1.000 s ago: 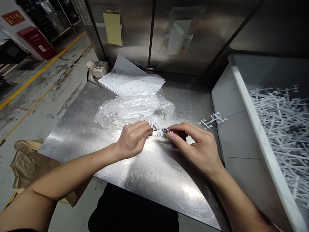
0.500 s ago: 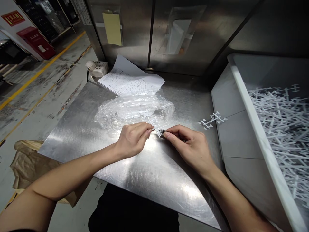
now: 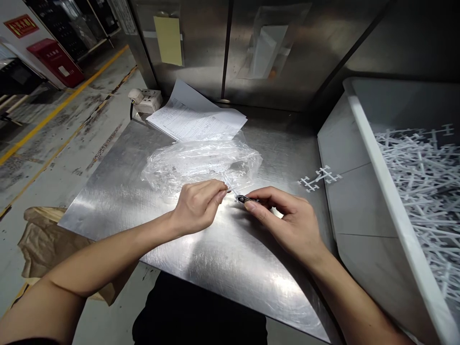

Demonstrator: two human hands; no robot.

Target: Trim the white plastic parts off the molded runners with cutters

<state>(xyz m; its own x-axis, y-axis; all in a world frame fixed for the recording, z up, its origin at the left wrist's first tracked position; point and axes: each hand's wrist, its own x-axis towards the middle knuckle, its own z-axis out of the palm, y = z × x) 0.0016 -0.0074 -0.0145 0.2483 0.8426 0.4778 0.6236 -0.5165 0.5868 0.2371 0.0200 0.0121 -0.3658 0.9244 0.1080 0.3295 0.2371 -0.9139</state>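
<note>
In the head view, the left hand [image 3: 197,205] pinches a white frame [image 3: 232,187] in its fingers; the right hand [image 3: 287,215] grasps a small dark tool [image 3: 243,199] at its end. Work on it looks unfinished. Right of the fingers, another frame [image 3: 318,178] lies untouched on the counter [image 3: 215,268], beside a bin [image 3: 355,201] heaped with white pieces [image 3: 431,191].

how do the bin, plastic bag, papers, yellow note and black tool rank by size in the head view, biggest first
1. Bin, even cut off by the picture's edge
2. Plastic bag
3. Papers
4. Yellow note
5. Black tool, partly hidden by the right hand
</note>
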